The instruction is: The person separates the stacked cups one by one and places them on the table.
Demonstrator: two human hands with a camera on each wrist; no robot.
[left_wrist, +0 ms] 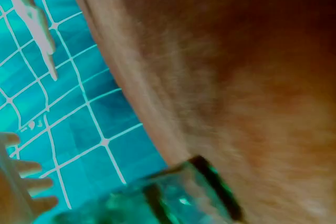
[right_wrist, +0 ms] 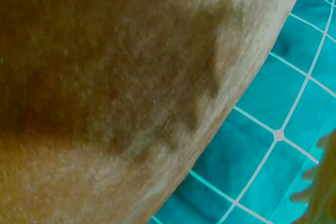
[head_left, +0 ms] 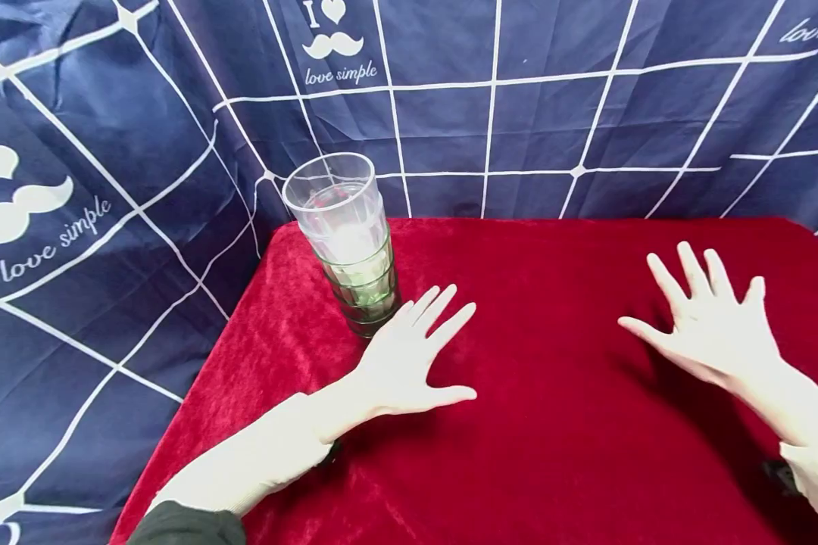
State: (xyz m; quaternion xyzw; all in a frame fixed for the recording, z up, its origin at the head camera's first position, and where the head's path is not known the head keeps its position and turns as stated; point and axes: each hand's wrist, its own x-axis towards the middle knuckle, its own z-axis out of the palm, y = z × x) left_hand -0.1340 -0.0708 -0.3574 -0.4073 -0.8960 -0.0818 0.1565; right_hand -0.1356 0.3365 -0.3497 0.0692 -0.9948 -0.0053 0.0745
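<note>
A tall stack of nested glasses (head_left: 357, 257) stands at the left of the red cloth, clear at the top and greenish with ridges lower down. My left hand (head_left: 402, 359) is spread with straight fingers just in front of its base, overlapping the foot of the stack in the head view. Green glass (left_wrist: 152, 198) also shows along the bottom of the left wrist view. On the right side my right hand (head_left: 719, 329) hovers over the cloth, fingers spread and holding nothing. Its fingertips (right_wrist: 310, 187) peek in at the right wrist view's lower right edge.
A red velvety cloth (head_left: 538, 424) covers the table. Dark blue curtain fabric (head_left: 443, 129) with white grid lines hangs behind the table and along its left side, close behind the glasses.
</note>
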